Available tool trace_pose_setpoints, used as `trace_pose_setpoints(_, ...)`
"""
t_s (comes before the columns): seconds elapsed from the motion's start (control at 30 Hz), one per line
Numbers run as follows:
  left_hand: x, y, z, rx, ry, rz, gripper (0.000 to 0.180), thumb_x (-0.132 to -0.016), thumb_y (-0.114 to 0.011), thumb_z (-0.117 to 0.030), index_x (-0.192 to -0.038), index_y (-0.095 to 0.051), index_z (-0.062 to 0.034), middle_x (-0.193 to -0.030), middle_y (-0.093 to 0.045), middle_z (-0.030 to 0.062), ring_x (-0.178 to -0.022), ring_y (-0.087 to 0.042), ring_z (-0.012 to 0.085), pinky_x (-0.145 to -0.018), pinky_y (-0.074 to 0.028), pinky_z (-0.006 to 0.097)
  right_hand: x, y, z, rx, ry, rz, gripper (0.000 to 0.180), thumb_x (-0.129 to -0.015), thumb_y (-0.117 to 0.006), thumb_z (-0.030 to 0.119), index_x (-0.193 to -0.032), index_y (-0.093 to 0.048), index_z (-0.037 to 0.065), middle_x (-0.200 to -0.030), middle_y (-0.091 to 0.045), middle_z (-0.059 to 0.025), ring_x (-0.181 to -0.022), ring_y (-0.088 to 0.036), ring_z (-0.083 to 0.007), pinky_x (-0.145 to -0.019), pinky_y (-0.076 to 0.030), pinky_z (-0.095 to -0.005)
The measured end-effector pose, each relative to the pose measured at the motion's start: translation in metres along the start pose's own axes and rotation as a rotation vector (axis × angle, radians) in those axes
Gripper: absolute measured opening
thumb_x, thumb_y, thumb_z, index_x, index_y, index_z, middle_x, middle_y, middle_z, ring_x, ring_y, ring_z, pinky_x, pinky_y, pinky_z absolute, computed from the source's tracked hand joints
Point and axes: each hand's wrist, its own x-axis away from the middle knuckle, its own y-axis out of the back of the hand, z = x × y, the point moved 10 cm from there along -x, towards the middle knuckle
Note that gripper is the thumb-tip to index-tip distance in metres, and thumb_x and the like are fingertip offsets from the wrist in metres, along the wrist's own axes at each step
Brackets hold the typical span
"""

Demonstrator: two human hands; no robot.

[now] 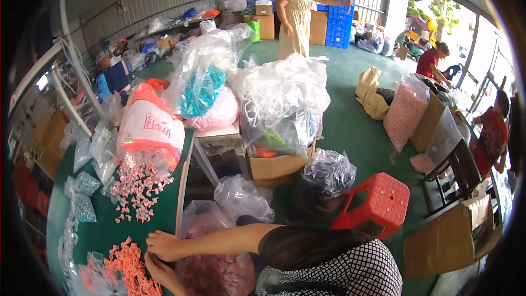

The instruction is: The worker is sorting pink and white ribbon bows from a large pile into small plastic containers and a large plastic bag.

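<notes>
Down at the lower left of the head view, both hands meet at the edge of the green table (104,230), beside a heap of small salmon-pink plastic pieces (129,266). With the head turned, the person's own arms come in from the lower right instead of the bottom edge. The upper hand (163,245), on a bare forearm running out from a dark short sleeve, lies knuckles-up with its fingers curled at the table rim; whether they pinch a piece cannot be told. The lower hand (160,272) touches the edge of the pink heap, fingers bent, its grip likewise hidden. Which hand is left and which right is unclear from this angle. Farther up the table lies a second scatter of pink-and-white pieces (137,189), near a white and orange sack (149,126). Just beside the table, below the hands, stands a clear bag of pink pieces (211,268). Well apart on the green floor are a red plastic stool (378,203), an open cardboard box (276,167) stuffed with clear bags, and other people standing or sitting.
</notes>
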Motion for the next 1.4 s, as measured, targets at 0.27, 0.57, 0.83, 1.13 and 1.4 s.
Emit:
trace_pose_setpoints(0.27, 0.004, -0.011, 0.016, 0.033, 0.073, 0.039, 0.033, -0.093, -0.047, 0.002, -0.126, -0.053, 0.0036, -0.120, -0.060, 0.0205, -0.105, -0.062, 0.0315, -0.089, -0.049, 0.035, 0.006, -0.004, -0.006, 0.007, -0.008, -0.001, 0.010, -0.069, -0.064, 0.018, -0.072, -0.061, 0.008, -0.082, -0.052, -0.0056, -0.087, -0.050, -0.0248, -0.075, -0.040, -0.0380)
trace_pose_setpoints(0.57, 0.002, -0.003, 0.008, 0.021, 0.011, 0.045, 0.033, -0.094, -0.047, 0.001, -0.126, -0.052, 0.0037, -0.120, -0.060, 0.0213, -0.105, -0.061, 0.0325, -0.087, -0.050, 0.036, 0.002, -0.006, -0.002, -0.012, -0.008, 0.019, 0.009, -0.069, -0.064, 0.016, -0.073, -0.061, 0.008, -0.082, -0.052, -0.0061, -0.087, -0.049, -0.0246, -0.076, -0.040, -0.0382)
trace_pose_setpoints(0.83, -0.003, -0.002, -0.004, 0.036, 0.026, 0.028, 0.032, -0.093, -0.048, 0.000, -0.125, -0.053, 0.0046, -0.118, -0.061, 0.0219, -0.106, -0.060, 0.0341, -0.091, -0.047, 0.037, 0.001, 0.000, -0.006, -0.023, 0.002, -0.022, 0.010, -0.066, -0.064, 0.017, -0.070, -0.061, 0.008, -0.080, -0.053, -0.0073, -0.086, -0.050, -0.0267, -0.075, -0.041, -0.0396)
trace_pose_setpoints(1.13, -0.006, 0.022, -0.054, -0.120, -0.041, 0.005, 0.026, -0.092, -0.054, -0.006, -0.116, -0.061, 0.0014, -0.107, -0.066, 0.0210, -0.094, -0.065, 0.0336, -0.083, -0.051, 0.038, 0.002, -0.007, -0.005, 0.018, 0.022, -0.064, 0.015, -0.062, -0.067, 0.019, -0.068, -0.059, 0.007, -0.081, -0.053, -0.0079, -0.087, -0.050, -0.0281, -0.076, -0.041, -0.0408)
trace_pose_setpoints(1.4, -0.006, 0.018, -0.056, -0.083, -0.090, -0.030, 0.025, -0.093, -0.055, -0.006, -0.115, -0.062, 0.0029, -0.104, -0.066, 0.0212, -0.091, -0.065, 0.0339, -0.083, -0.051, 0.037, 0.004, -0.005, -0.008, -0.026, -0.012, -0.056, 0.014, -0.062, -0.067, 0.018, -0.067, -0.059, 0.008, -0.080, -0.052, -0.0075, -0.088, -0.050, -0.0281, -0.076, -0.041, -0.0413)
